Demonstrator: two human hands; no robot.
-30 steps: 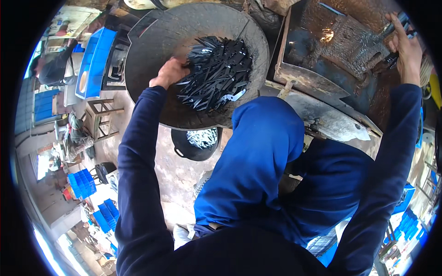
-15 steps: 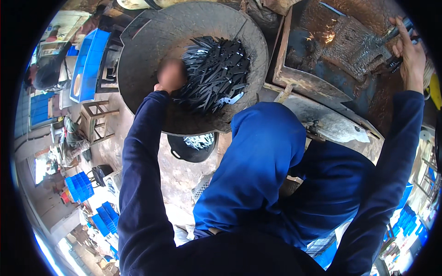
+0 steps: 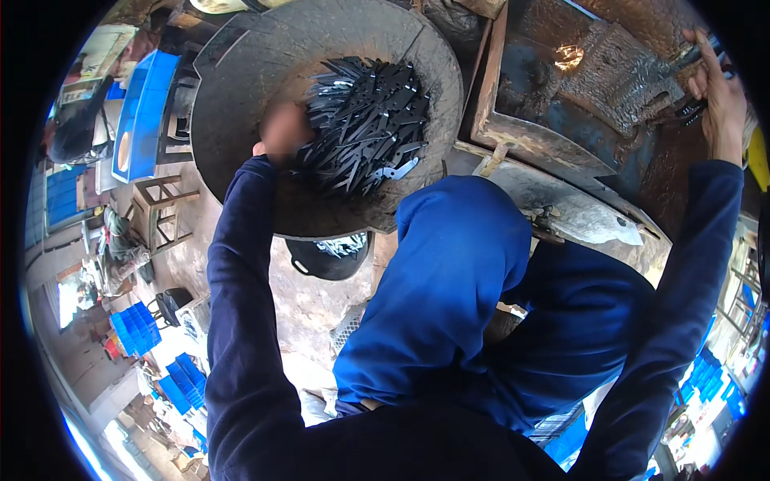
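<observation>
A wide, round, dark metal pan [image 3: 233, 88] holds a heap of flat black metal blades [image 3: 365, 120], with one shiny piece [image 3: 397, 170] at the heap's near edge. My left hand [image 3: 285, 132] is over the pan at the left side of the heap; it is smeared, so its fingers and anything in them cannot be made out. At the far right my right hand [image 3: 720, 96] is closed around a dark handle [image 3: 691, 58] by a wet, rust-brown machine bed [image 3: 613, 72]. Orange sparks [image 3: 569, 56] glow on that bed, left of the hand.
A black tub [image 3: 329, 260] with shiny metal pieces stands under the pan's near rim. My knee in blue trousers [image 3: 465, 216] lies between pan and machine. At left are a long blue tray [image 3: 144, 120], a wooden stool [image 3: 164, 212] and blue crates [image 3: 136, 329].
The pan and heap sit slightly farther left and higher in view, and my left hand has shifted left with them. The sparks have drawn into one tighter patch. My right hand keeps its grip.
</observation>
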